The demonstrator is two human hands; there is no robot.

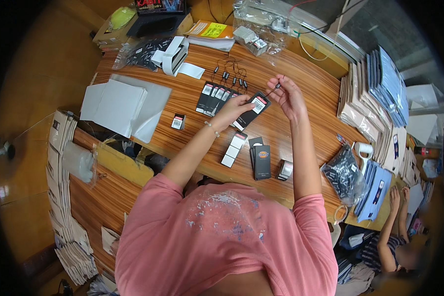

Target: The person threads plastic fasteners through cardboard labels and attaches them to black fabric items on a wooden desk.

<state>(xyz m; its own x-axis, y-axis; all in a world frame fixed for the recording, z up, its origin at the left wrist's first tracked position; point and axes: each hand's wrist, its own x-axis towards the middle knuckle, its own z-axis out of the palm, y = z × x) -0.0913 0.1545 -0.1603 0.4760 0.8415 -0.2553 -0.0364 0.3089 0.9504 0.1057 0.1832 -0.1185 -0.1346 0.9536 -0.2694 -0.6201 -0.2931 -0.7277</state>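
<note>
Left hand (230, 109) pinching a black hang tag (252, 110), raised just over the wooden surface (301, 93). Right hand (289, 95) pinching a thin black string loop (273, 89), seemingly at the tag's upper end. Row of finished tags (216, 96) just beside, left. Black tag stack (261, 161) nearer the body.

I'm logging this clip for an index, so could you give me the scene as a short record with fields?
Setting: wooden table, seen from above
Left hand: holds a black hang tag
Right hand: pinches a thin black string loop at the tag's top
Finished row: black tags with strings fanned out on the table
Near edge: stack of black tags, white label strips
Right side: bag of black fasteners
</note>
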